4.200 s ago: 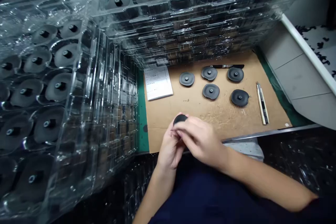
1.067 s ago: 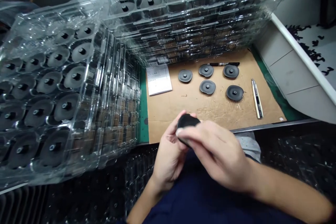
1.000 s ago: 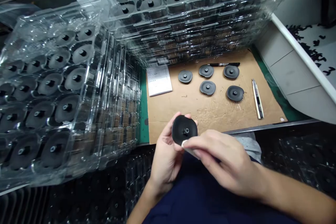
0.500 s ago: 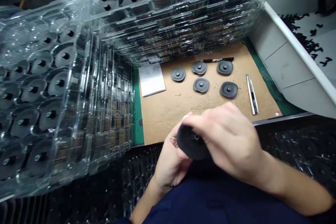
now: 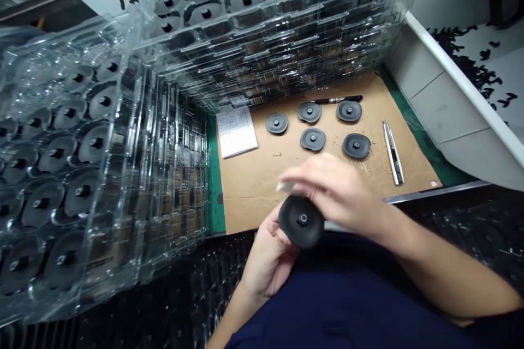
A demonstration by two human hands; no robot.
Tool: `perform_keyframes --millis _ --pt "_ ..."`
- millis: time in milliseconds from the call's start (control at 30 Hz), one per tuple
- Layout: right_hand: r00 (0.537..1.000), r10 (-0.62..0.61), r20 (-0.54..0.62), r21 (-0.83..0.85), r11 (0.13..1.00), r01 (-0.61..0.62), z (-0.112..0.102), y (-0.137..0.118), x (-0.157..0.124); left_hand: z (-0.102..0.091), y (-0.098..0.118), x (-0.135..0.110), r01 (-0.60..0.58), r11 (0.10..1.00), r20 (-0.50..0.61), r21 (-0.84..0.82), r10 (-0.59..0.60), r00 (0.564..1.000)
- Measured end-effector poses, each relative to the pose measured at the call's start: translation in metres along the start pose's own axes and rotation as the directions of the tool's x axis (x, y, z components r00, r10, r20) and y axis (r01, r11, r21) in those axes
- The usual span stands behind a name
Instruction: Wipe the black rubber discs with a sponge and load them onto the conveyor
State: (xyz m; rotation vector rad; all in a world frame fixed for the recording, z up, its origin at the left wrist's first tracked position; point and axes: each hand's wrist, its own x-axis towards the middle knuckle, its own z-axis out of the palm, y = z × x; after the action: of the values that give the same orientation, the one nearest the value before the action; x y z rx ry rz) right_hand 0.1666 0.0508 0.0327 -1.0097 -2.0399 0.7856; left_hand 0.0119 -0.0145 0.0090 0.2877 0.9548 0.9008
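Note:
My left hand (image 5: 270, 253) is closed on a round black rubber disc (image 5: 303, 229), gripping its left edge. The disc's face, with a small raised hub in the middle, is turned up toward me. Over the disc's upper right edge is my right hand (image 5: 331, 185), smeared by motion, its fingers stretched out to the left. Whether it touches the disc is hard to see. Beyond the hands, several similar black discs (image 5: 313, 139) lie spread on a brown cardboard sheet (image 5: 262, 185).
Stacked clear plastic trays (image 5: 155, 174) full of black discs wall off the left, and another tray stack (image 5: 262, 49) the back. A utility knife (image 5: 393, 152), a black pen (image 5: 338, 100) and a paper slip (image 5: 236, 131) lie on the cardboard. A white bin wall (image 5: 454, 87) borders the right; small black scraps (image 5: 470, 60) lie beyond.
My right hand has shifted up and left off the disc's face, and its fingers have straightened. The disc's hub now shows fully. My left hand keeps its hold.

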Motion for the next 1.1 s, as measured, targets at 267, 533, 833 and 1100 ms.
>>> perform_keyframes --millis 267,533,833,1100 --pt "0.897 0.435 0.077 0.058 0.896 -0.439 0.050 0.061 -0.058 -0.012 0.006 0.004 -0.018 0.985 0.057 -0.170 0.029 0.998" --pt "0.974 0.155 -0.167 0.009 0.988 -0.156 0.021 -0.014 -0.004 -0.014 0.007 0.009 -0.073 0.985 -0.011 -0.159 0.072 0.997" --pt "0.986 0.136 0.092 0.090 0.985 -0.144 0.034 -0.027 0.010 -0.016 0.007 0.009 -0.155 0.977 -0.084 -0.144 0.144 0.986" --pt "0.986 0.122 0.110 -0.045 0.992 -0.118 0.016 -0.026 -0.019 -0.017 0.025 0.005 -0.087 0.988 -0.052 -0.124 0.081 0.995"
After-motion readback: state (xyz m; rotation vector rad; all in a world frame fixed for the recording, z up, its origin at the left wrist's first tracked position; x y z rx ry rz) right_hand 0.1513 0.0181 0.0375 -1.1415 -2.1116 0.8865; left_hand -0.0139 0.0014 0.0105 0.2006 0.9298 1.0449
